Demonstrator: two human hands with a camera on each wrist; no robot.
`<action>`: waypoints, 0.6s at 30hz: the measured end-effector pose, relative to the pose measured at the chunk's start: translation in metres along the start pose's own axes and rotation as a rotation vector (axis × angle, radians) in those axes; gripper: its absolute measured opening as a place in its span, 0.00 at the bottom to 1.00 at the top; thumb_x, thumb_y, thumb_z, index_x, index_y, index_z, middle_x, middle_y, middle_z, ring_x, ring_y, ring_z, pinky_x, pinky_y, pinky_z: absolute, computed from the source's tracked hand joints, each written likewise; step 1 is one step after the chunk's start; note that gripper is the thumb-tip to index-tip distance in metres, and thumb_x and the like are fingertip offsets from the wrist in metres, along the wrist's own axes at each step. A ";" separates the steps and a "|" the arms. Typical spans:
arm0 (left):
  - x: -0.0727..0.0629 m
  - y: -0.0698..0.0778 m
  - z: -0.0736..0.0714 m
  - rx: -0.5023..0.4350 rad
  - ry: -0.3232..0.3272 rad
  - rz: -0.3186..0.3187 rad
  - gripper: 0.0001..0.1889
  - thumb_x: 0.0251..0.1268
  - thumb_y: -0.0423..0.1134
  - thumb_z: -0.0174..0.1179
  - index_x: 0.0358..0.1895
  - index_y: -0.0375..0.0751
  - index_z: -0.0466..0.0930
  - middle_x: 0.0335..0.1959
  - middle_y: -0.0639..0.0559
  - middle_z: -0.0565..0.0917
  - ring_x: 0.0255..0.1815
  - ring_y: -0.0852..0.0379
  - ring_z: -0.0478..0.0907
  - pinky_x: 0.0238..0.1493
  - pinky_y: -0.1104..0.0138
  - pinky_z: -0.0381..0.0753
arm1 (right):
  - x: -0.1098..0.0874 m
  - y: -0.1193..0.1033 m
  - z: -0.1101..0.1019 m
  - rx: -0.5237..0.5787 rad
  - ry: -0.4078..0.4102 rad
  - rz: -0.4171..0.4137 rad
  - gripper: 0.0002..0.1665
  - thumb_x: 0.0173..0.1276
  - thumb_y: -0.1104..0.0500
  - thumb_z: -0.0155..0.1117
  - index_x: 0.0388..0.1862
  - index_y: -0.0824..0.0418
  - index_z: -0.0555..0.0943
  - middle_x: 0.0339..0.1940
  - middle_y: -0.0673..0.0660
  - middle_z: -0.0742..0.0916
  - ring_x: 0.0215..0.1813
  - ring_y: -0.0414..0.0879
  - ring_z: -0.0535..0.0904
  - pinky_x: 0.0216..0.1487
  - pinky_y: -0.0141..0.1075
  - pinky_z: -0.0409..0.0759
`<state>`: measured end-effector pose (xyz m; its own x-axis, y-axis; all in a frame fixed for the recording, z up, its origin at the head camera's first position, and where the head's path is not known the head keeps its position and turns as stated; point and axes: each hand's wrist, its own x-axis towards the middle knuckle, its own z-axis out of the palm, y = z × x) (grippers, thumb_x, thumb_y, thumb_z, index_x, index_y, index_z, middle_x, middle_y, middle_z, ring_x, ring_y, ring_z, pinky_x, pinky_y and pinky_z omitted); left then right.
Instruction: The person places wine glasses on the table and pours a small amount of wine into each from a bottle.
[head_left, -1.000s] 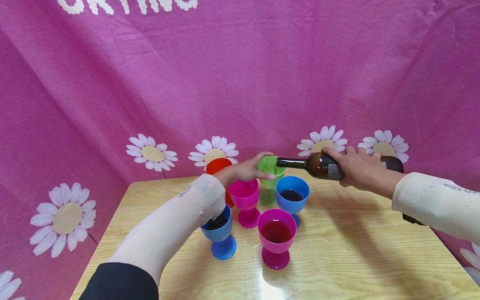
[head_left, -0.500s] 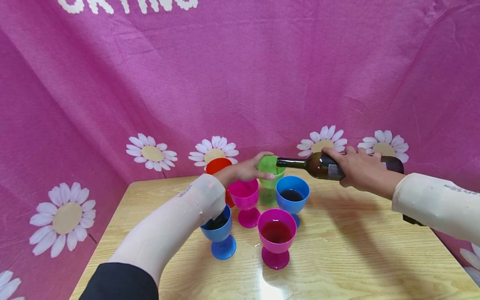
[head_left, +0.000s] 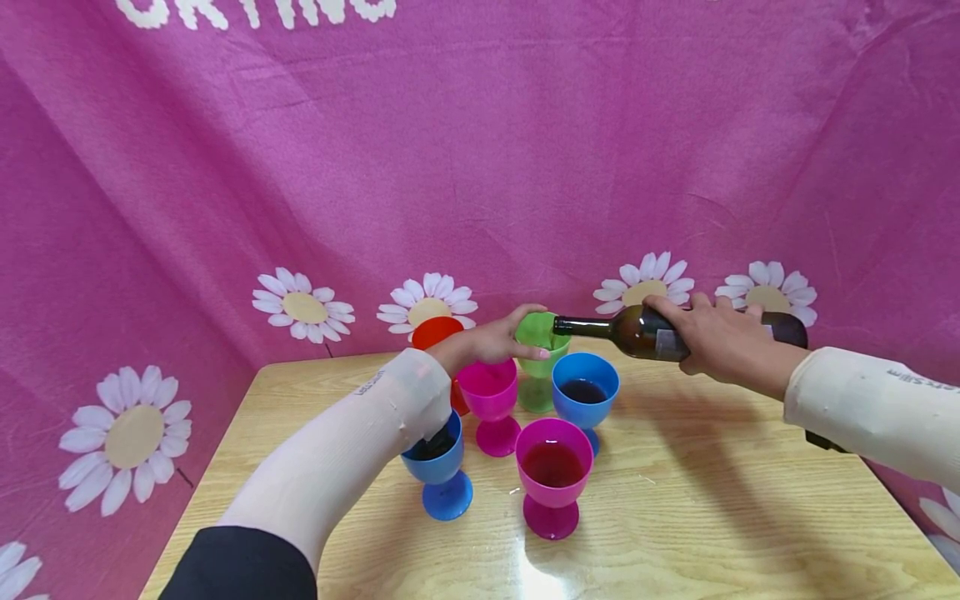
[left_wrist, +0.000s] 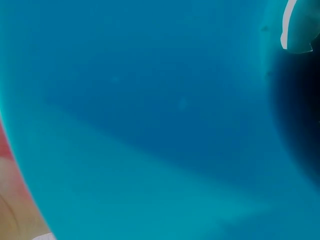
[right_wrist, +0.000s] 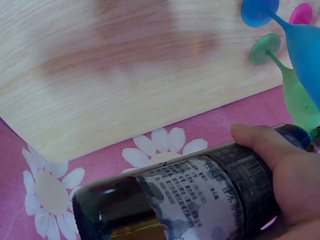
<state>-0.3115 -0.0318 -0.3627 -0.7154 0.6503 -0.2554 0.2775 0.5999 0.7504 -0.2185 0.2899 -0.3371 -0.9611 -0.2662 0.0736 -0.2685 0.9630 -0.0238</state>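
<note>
My left hand [head_left: 491,337] grips the bowl of a green goblet [head_left: 534,331] at the table's back, thumb and fingers around it. In my right hand [head_left: 723,337] is a dark glass wine bottle [head_left: 633,331], lying nearly level. Its mouth is at the goblet's rim, and a thin stream seems to run inside. The right wrist view shows the bottle's printed label [right_wrist: 195,195] and my thumb along its side. A blue goblet [left_wrist: 125,75] fills the left wrist view, dark liquid at its right; my left hand's fingers are hidden there.
Around my hands stand a blue goblet [head_left: 586,379] and a front pink goblet [head_left: 553,496], both with dark liquid, another pink goblet [head_left: 489,398], a red goblet [head_left: 435,331] and a blue goblet [head_left: 442,467] under my left wrist. Behind the wooden table [head_left: 675,517] hangs a pink flowered cloth [head_left: 480,167].
</note>
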 end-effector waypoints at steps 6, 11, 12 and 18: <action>-0.001 0.000 0.000 0.002 -0.002 0.009 0.43 0.72 0.48 0.65 0.82 0.56 0.47 0.79 0.41 0.60 0.78 0.38 0.60 0.73 0.44 0.69 | 0.000 0.000 0.001 -0.004 0.010 -0.002 0.57 0.49 0.58 0.85 0.74 0.45 0.63 0.44 0.72 0.78 0.40 0.68 0.76 0.32 0.59 0.68; 0.000 0.000 0.000 0.000 -0.002 0.013 0.44 0.72 0.49 0.65 0.82 0.55 0.47 0.77 0.41 0.62 0.78 0.39 0.60 0.73 0.45 0.69 | 0.000 0.001 0.000 -0.009 0.007 -0.001 0.57 0.49 0.57 0.85 0.74 0.45 0.62 0.44 0.72 0.77 0.40 0.69 0.76 0.32 0.59 0.69; 0.000 0.000 0.000 -0.002 -0.002 0.013 0.44 0.72 0.49 0.65 0.82 0.55 0.47 0.77 0.40 0.63 0.78 0.39 0.60 0.73 0.45 0.69 | 0.000 0.000 0.000 -0.010 0.006 -0.002 0.57 0.49 0.57 0.85 0.74 0.45 0.62 0.44 0.73 0.77 0.40 0.69 0.76 0.32 0.59 0.69; -0.001 0.000 0.000 -0.006 -0.001 0.013 0.44 0.72 0.48 0.65 0.82 0.55 0.47 0.77 0.41 0.62 0.78 0.39 0.60 0.73 0.45 0.69 | 0.001 0.001 0.002 -0.014 0.017 -0.002 0.57 0.48 0.57 0.85 0.74 0.45 0.62 0.44 0.72 0.78 0.40 0.68 0.77 0.32 0.59 0.69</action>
<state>-0.3109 -0.0323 -0.3624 -0.7112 0.6583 -0.2467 0.2829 0.5891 0.7569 -0.2198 0.2900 -0.3386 -0.9593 -0.2676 0.0903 -0.2696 0.9629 -0.0095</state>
